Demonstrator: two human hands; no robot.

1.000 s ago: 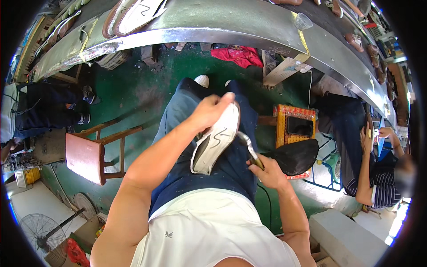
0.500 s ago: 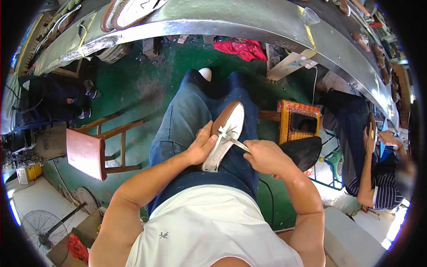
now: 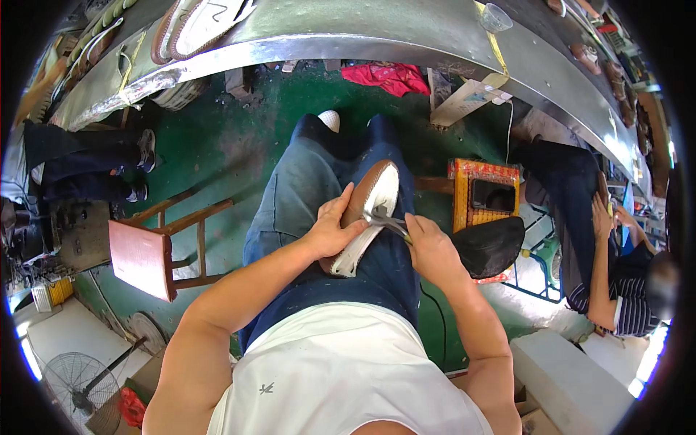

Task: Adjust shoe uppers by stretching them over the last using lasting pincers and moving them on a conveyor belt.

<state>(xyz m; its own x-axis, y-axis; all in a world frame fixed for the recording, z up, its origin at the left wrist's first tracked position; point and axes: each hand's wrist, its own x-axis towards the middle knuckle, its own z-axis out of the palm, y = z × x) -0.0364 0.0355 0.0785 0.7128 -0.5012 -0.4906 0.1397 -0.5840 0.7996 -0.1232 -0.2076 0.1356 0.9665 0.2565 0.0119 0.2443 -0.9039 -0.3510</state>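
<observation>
A brown shoe upper with a white underside [image 3: 382, 190] lies slantwise across my jeans, its underside turned up. My left hand [image 3: 335, 230] grips it by the left side, with the thumb reaching toward the middle. In my right hand [image 3: 431, 246] are metal pliers [image 3: 388, 222], whose jaw end meets the shoe's edge about halfway along. Their handles run back into my closed fingers, which hide most of them.
A metal-edged workbench [image 3: 290, 48] curves across the far side, with brown-and-white shoes [image 3: 206, 25] on it. A wooden stool [image 3: 141, 255] stands left. To the right are a phone [image 3: 493, 195] on a small stool and a seated co-worker [image 3: 627, 290].
The tool in my right hand has turned, so its jaws now show at the shoe's edge. My left hand has shifted slightly left, with the fingers more spread.
</observation>
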